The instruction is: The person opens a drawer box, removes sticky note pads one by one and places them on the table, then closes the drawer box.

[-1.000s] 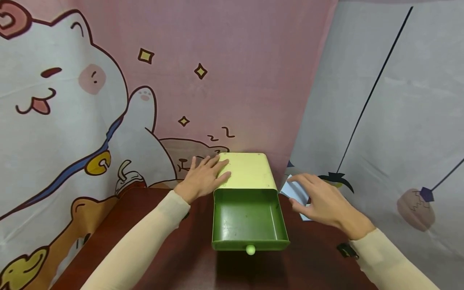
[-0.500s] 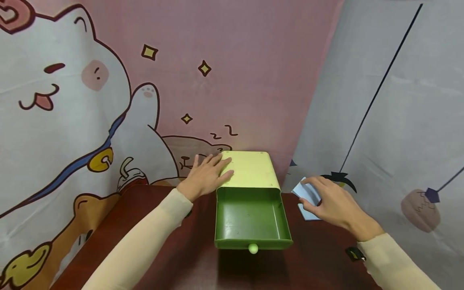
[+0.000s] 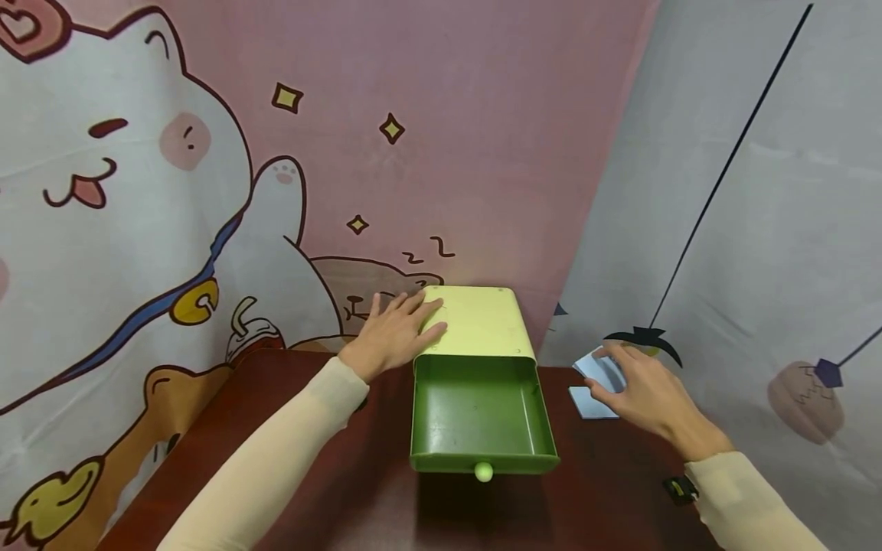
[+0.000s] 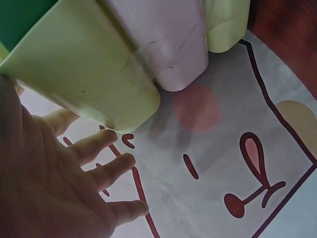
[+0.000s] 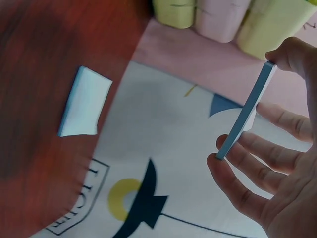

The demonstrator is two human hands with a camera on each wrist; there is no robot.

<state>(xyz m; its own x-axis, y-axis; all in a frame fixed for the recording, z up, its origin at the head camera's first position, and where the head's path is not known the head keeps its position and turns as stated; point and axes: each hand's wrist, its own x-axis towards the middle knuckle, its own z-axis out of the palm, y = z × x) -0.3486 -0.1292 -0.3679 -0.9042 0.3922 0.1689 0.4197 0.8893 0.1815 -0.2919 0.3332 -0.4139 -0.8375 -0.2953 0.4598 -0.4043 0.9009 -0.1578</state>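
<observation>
A small desktop drawer unit (image 3: 482, 317) stands against the backdrop, its top pale yellow. Its green top drawer (image 3: 482, 413) is pulled out, with a round knob (image 3: 485, 471) on the front. My left hand (image 3: 389, 337) rests on the unit's left top edge, fingers spread and straight. To the right of the drawer, my right hand (image 3: 644, 390) pinches a light blue paper pad (image 5: 246, 113) between thumb and fingertips, above the table. A second light blue pad (image 5: 85, 103) lies on the table below it, partly covered in the head view.
The dark red table (image 3: 331, 474) carries the unit. Printed fabric (image 3: 496, 153) hangs behind and at both sides. From the side, the unit shows a pink tier (image 4: 166, 44) between yellow-green ones.
My right hand has moved right with the pad, away from the drawer, and more of the second pad shows. My left hand stays on the unit. The head view has shifted slightly.
</observation>
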